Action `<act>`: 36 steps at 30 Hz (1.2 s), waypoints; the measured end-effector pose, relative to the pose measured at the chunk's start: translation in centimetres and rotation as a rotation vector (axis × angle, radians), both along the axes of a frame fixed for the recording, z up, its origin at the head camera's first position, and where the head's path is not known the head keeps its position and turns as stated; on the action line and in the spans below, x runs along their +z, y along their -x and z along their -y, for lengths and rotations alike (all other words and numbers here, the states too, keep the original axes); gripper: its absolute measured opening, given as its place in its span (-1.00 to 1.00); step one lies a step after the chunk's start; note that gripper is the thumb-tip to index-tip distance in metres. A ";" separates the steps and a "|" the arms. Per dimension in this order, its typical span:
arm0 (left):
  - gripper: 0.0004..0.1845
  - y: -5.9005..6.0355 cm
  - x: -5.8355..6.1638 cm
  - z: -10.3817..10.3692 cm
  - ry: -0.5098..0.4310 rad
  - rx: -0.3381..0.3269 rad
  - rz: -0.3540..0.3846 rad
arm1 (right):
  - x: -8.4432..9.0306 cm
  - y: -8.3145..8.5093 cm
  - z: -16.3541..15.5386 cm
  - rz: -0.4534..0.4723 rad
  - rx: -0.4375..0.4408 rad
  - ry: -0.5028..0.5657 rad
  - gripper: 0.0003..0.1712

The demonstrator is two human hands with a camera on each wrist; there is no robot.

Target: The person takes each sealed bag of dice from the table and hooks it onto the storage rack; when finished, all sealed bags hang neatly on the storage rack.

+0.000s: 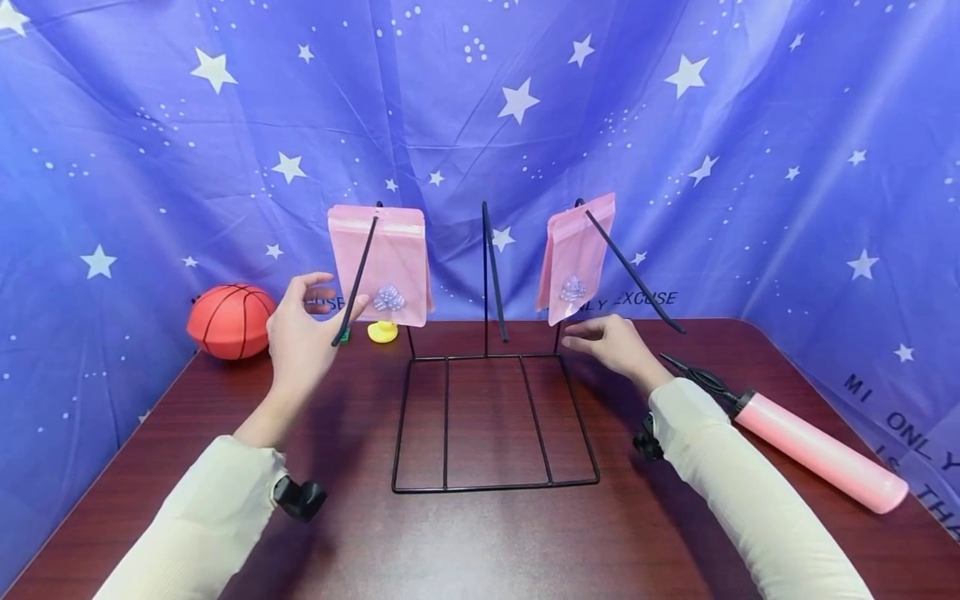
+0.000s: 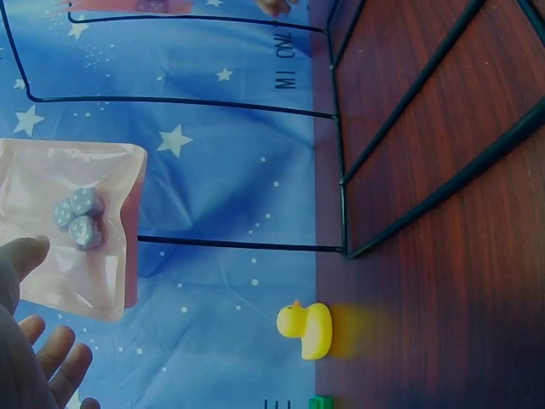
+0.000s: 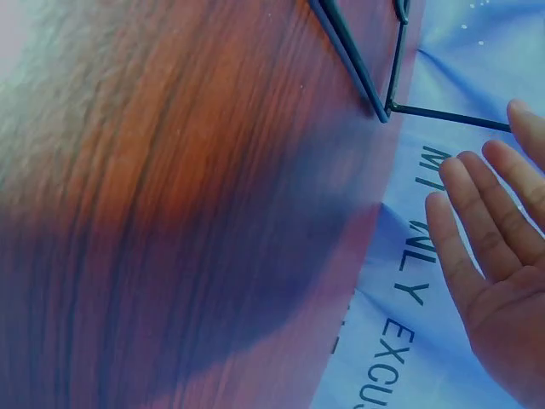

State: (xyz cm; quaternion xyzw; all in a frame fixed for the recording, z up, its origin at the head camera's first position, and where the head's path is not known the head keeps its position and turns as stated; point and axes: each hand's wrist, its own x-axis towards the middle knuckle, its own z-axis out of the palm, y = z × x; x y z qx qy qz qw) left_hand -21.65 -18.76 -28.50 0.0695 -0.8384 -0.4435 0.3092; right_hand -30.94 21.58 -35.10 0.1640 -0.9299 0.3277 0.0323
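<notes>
A black wire rack (image 1: pixel 495 487) with three hooks stands on the table. On its left hook hangs a pink zip bag (image 1: pixel 397 258) with a blue-grey printed cluster low on its front; more pink shows behind it. My left hand (image 1: pixel 303 329) is beside this bag, fingers loosely spread. Its thumb (image 2: pixel 25 254) overlaps the bag's front in the left wrist view. From the right hook hangs a similar pink bag (image 1: pixel 581 250), turned at an angle. Just below it is my right hand (image 1: pixel 611 342), its fingers extended and holding nothing. The middle hook (image 1: pixel 497 279) bears no bag.
A red toy basketball (image 1: pixel 232 322) sits at the back left. Behind the left bag are a yellow rubber duck (image 1: pixel 382 332) and a small green piece (image 2: pixel 321 402). At right lies a pink hand pump (image 1: pixel 821 450) with a black nozzle. A starry blue cloth (image 1: pixel 450 100) hangs behind the table.
</notes>
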 end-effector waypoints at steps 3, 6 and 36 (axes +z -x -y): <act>-0.37 -0.2 -0.2 0.3 0.009 -0.009 0.021 | 0.3 -0.5 -0.3 -0.003 0.008 -0.031 -0.58; -0.37 -0.3 -0.4 0.6 0.024 -0.020 0.042 | 0.5 -0.8 -0.7 0.012 0.009 -0.068 -0.57; -0.27 -3.0 -3.6 3.3 0.186 -0.095 0.224 | 2.3 -6.7 -2.6 -0.279 -0.108 -0.192 -0.56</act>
